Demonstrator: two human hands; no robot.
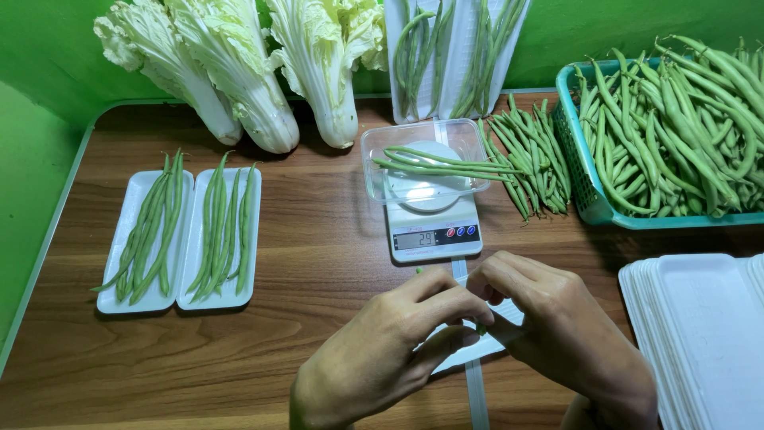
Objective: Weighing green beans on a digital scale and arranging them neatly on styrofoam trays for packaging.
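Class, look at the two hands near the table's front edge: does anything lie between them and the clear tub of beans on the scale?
Nothing visible does. The left hand and right hand pinch a white strip. Between them and the clear tub lies only the scale's own front panel.

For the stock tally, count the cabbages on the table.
3, side by side against the green back wall: left cabbage, middle cabbage, right cabbage. Their tops are cut off by the frame; none seem hidden.

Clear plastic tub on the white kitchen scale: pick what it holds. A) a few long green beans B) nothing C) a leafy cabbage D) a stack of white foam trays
A: a few long green beans lie across the clear plastic tub on the white kitchen scale.
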